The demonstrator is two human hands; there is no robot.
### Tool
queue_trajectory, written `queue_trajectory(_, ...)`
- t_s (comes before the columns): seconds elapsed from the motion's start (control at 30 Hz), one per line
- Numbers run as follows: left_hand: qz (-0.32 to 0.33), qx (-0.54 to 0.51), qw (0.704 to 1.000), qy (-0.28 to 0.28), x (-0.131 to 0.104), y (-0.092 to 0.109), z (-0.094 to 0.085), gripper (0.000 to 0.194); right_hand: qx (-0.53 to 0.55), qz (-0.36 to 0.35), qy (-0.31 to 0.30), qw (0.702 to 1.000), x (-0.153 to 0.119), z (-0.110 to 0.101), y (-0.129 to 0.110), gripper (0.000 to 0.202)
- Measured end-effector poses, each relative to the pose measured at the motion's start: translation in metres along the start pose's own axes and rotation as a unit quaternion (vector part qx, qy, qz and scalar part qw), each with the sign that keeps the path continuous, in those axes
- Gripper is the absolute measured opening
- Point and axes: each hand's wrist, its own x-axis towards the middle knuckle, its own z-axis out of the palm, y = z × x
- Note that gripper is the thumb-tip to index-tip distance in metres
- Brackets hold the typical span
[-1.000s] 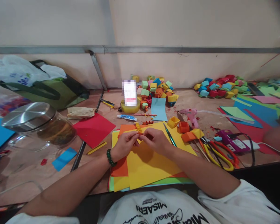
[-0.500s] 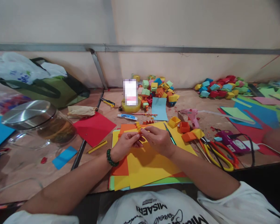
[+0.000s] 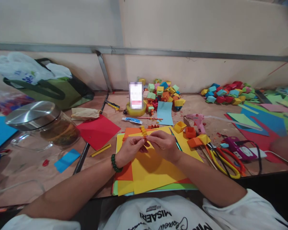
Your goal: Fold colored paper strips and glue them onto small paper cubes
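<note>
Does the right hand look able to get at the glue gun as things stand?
Probably yes: the glue gun lies just past low paper boxes, which the right hand should clear. Its grip looks occupied, though, pinching an orange piece with the left hand.

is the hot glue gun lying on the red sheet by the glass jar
No, the pink glue gun lies right of the light blue paper.

My hands pinching a small orange paper piece over yellow sheets, pink glue gun lying beyond, on the counter.
</note>
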Motion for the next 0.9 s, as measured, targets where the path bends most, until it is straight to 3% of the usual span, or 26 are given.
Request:
queue_trajectory(0.27, 0.012, 0.007, 1.0, 0.007, -0.001, 0.001, 0.004, 0.04, 0.116, 0.089, 0.001, 0.989, 0.001, 0.01, -0.001, 0.011)
queue_trajectory(0.4, 0.006, -0.001, 1.0, -0.009, -0.003, 0.004, 0.003, 0.042, 0.057, -0.041, 0.004, 0.998, 0.002, 0.006, 0.002, 0.013)
queue_trajectory(0.5, -0.018, -0.004, 0.999, -0.034, -0.003, 0.006, -0.001, 0.041, -0.015, -0.166, -0.018, 0.986, 0.006, -0.002, 0.003, 0.016)
queue_trajectory(0.57, -0.039, -0.01, 0.998, -0.048, -0.002, 0.008, -0.004, 0.04, -0.051, -0.207, -0.041, 0.976, 0.009, -0.006, 0.003, 0.018)
queue_trajectory(0.73, -0.072, -0.089, 0.993, -0.032, -0.001, 0.011, -0.007, 0.035, -0.126, -0.23, -0.059, 0.963, 0.009, -0.007, 0.003, 0.024)
queue_trajectory(0.9, -0.039, -0.118, 0.992, -0.022, 0.001, 0.007, -0.009, 0.039, -0.174, -0.193, -0.074, 0.963, 0.004, -0.004, -0.004, 0.02)
